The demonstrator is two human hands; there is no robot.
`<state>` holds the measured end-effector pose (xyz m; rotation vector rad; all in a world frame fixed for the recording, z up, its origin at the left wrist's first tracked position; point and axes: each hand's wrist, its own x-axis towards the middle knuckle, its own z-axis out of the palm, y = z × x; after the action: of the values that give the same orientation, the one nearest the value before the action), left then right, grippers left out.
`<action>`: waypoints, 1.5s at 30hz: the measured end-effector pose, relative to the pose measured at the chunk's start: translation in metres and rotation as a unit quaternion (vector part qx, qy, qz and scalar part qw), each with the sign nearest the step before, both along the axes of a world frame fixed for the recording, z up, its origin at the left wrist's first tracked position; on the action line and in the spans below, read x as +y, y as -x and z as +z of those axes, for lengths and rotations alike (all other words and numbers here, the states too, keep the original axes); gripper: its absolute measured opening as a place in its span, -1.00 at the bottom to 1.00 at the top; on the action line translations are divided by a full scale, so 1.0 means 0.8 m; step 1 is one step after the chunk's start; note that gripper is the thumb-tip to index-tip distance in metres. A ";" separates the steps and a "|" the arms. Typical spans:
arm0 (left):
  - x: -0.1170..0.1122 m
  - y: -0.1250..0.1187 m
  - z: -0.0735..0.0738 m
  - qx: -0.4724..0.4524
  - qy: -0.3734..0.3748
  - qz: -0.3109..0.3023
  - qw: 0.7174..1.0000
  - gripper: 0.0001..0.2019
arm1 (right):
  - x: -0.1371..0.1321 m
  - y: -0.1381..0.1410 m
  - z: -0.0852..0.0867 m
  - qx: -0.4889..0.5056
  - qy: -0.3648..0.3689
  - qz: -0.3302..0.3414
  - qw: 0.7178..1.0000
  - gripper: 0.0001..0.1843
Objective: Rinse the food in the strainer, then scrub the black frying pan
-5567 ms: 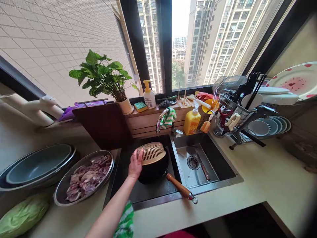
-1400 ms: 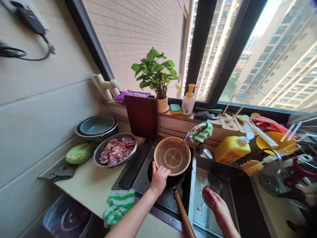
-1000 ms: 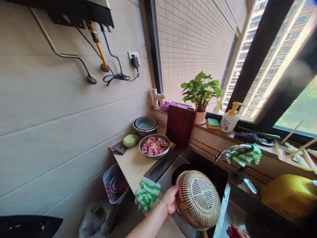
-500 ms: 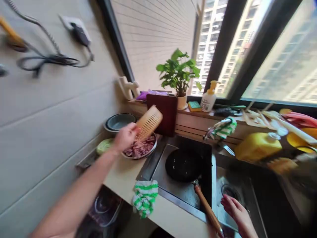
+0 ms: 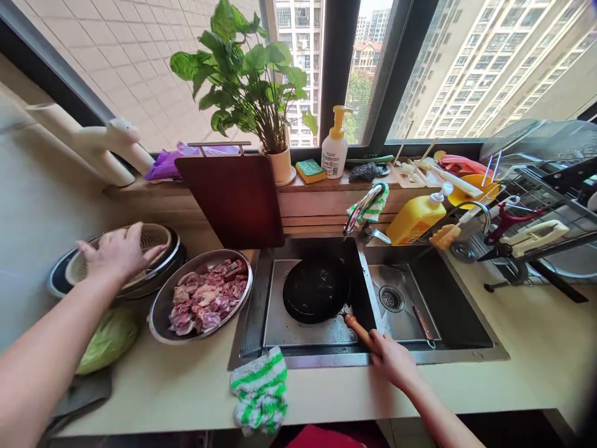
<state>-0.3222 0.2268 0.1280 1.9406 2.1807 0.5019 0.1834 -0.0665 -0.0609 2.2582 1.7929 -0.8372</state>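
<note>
The left hand (image 5: 116,252) lies spread, palm down, on the rim of the plastic strainer (image 5: 152,239), which sits inside the stacked bowls (image 5: 58,287) at the left of the counter (image 5: 527,348). The right hand (image 5: 392,359) grips the wooden handle (image 5: 357,325) of the black pan (image 5: 316,289) in the sink (image 5: 466,323). A dish of raw meat (image 5: 205,302) stands between the bowls and the sink.

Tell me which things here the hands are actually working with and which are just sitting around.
In use: left hand on beige colander in stacked bowls; right hand gripping frying pan handle.

Lying about: meat bowl, cabbage, striped cloth, yellow bottle, plant.
</note>
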 end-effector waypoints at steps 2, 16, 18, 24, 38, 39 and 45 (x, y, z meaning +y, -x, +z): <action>-0.048 -0.051 -0.019 0.002 -0.066 -0.061 0.996 -0.69 | 0.002 0.013 0.008 0.031 0.011 0.000 0.999 -0.57; -0.381 -0.347 -0.235 -0.683 0.443 0.248 0.525 -0.53 | 0.014 0.085 -0.014 0.554 0.107 -0.151 0.812 -0.83; -0.378 -0.340 -0.237 -0.659 0.438 0.256 0.555 -0.51 | 0.031 0.035 -0.013 0.526 0.086 -0.180 0.827 -0.87; -0.355 -0.288 -0.251 -0.605 0.467 0.218 0.607 -0.45 | 0.106 -0.135 0.010 0.340 -0.124 -0.162 0.918 -0.77; -0.300 -0.231 -0.228 -0.506 0.509 0.171 0.675 -0.33 | 0.230 -0.185 0.101 0.217 -0.406 -0.090 0.883 -0.68; -0.305 -0.231 -0.234 -0.503 0.505 0.175 0.680 -0.32 | 0.259 -0.185 0.136 0.186 -0.467 -0.071 0.861 -0.68; -0.329 -0.248 -0.248 -0.506 0.479 0.176 0.695 -0.29 | 0.446 -0.177 0.287 0.041 -0.499 0.080 0.862 -0.67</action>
<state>-0.1240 -0.0361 -0.0705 0.4342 1.4624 0.2471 0.3249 0.2906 0.1686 2.4852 2.8544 0.1298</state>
